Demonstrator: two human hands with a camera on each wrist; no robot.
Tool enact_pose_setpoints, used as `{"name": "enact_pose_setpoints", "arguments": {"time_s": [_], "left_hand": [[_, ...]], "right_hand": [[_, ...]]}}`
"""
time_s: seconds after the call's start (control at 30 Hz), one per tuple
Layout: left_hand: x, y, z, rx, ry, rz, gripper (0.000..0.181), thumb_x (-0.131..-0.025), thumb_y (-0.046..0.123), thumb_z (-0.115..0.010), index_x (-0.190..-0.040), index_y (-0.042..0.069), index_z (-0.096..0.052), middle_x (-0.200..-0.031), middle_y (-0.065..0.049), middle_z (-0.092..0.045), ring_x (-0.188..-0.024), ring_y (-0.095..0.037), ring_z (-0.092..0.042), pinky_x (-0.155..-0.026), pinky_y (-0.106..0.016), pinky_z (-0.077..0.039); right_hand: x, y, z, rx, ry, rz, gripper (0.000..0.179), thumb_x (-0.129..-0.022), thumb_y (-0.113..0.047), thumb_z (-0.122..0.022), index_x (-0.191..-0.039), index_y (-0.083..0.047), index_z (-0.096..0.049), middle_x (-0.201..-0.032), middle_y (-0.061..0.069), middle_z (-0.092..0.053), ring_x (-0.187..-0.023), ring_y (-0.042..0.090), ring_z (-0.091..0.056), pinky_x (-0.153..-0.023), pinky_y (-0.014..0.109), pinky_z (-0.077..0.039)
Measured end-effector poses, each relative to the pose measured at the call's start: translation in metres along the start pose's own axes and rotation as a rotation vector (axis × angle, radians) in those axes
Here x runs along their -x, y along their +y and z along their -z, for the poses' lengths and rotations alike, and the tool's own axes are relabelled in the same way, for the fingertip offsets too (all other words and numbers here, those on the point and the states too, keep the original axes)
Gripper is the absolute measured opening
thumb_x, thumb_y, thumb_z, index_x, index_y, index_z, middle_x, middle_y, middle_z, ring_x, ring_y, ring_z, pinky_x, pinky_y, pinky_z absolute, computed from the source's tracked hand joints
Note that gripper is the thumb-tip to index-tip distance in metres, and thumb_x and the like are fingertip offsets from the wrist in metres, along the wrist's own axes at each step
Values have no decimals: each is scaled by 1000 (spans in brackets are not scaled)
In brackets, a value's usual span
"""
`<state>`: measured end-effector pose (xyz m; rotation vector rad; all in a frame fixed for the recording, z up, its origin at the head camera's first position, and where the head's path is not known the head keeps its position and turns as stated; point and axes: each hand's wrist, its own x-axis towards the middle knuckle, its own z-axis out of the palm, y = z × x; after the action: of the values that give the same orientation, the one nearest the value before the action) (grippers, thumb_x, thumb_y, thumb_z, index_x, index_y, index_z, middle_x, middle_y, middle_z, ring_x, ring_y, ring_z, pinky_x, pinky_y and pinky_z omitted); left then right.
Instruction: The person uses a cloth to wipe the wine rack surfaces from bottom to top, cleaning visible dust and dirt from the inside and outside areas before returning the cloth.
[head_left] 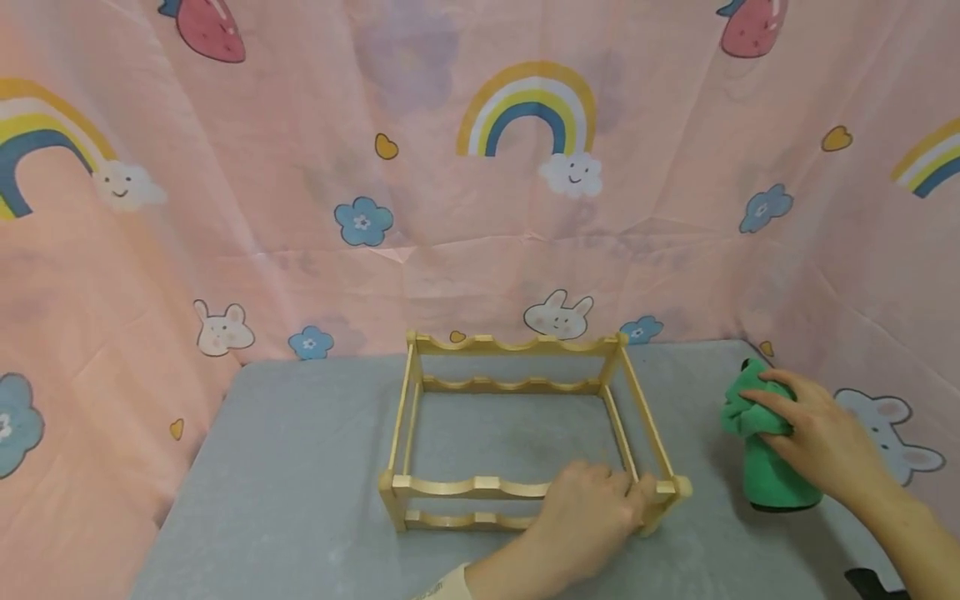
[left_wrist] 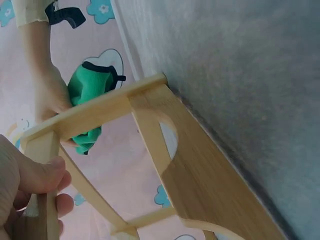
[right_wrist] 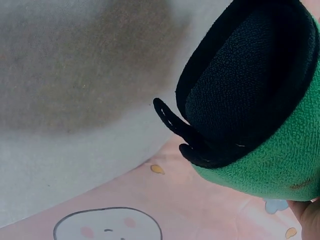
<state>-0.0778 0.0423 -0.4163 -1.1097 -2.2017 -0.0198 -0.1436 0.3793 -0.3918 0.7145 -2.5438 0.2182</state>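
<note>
A light wooden rack point(head_left: 498, 489) with scalloped rails stands on the grey table. My left hand point(head_left: 592, 508) grips its upper front rail near the right corner; in the left wrist view the thumb and fingers wrap round that rail point(left_wrist: 42, 190). Off to the rack's right, my right hand point(head_left: 825, 433) holds a bunched green cloth point(head_left: 776, 450) with black edging above the table. The right wrist view looks at the cloth's folded end, where a dark lining point(right_wrist: 235, 85) and a small black loop point(right_wrist: 172, 120) show beside the green pile point(right_wrist: 260, 175).
Behind the table point(head_left: 285, 467) and along its sides hangs a pink curtain point(head_left: 300, 250) printed with rainbows, rabbits and flowers. A black strap-like piece point(head_left: 870, 583) shows at the lower right edge.
</note>
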Motion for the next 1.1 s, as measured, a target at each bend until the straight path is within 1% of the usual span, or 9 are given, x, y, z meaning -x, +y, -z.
{"name": "enact_pose_setpoints", "arguments": {"time_s": [0.1,0.2,0.37,0.47,0.53,0.63,0.77,0.93,1.1], "left_hand": [[7,-1,7,43,11,-27,25,-98,33,-73,-122,29,-78,-76,18,-68,-53,1,-37,-49,-18,-12],[14,-2,14,86,19,-68,25,-100,33,-69,-124,31,-77,-77,18,-68,-55,1,-39,-52,-19,-12],[30,-10,22,158,16,-173,23,-101,31,-69,-123,32,-77,-82,19,-70,-63,3,-48,-61,-15,-22],[39,-17,23,173,59,-238,21,-102,33,-68,-121,31,-77,-79,20,-67,-65,4,-48,-65,-13,-31],[44,-23,22,170,108,-273,20,-102,36,-68,-119,32,-77,-78,21,-66,-67,6,-51,-70,-11,-37],[55,-36,23,209,143,-304,28,-98,41,-72,-123,32,-76,-83,22,-68,-76,6,-59,-84,-13,-46],[69,-54,24,261,188,-346,28,-99,31,-71,-126,28,-76,-88,18,-71,-85,3,-64,-100,-20,-50],[83,-75,30,272,243,-386,22,-96,22,-77,-118,22,-80,-91,12,-75,-90,-1,-70,-104,-28,-53],[96,-90,41,237,193,-386,10,-92,18,-80,-102,18,-80,-96,8,-77,-96,-8,-73,-105,-32,-54]], "right_hand": [[0,1,-2,2,2,-1,71,-50,12,-93,-115,-3,-70,-131,27,-53,-111,50,-52,-72,67,-51],[1,3,0,-3,7,-20,71,-50,14,-93,-115,-1,-69,-130,29,-52,-110,53,-51,-76,68,-50],[5,5,2,21,-8,-78,68,-53,14,-91,-115,1,-68,-129,31,-49,-109,55,-49,-82,71,-47],[8,7,3,35,-18,-95,67,-54,13,-91,-115,1,-67,-129,31,-49,-109,55,-49,-82,71,-47],[9,8,3,30,-19,-96,67,-54,13,-91,-115,2,-68,-129,31,-49,-109,55,-49,-83,71,-47],[11,10,2,33,-23,-102,67,-54,12,-92,-115,2,-68,-129,31,-49,-109,55,-49,-83,71,-47],[12,12,3,41,-31,-116,67,-55,12,-92,-117,2,-67,-129,32,-49,-109,56,-50,-84,71,-47],[13,11,5,42,-39,-137,67,-56,12,-91,-118,2,-67,-130,31,-48,-112,56,-48,-86,72,-46],[13,11,5,53,-33,-111,66,-56,9,-92,-117,1,-68,-128,30,-50,-110,54,-50,-85,70,-47]]}}
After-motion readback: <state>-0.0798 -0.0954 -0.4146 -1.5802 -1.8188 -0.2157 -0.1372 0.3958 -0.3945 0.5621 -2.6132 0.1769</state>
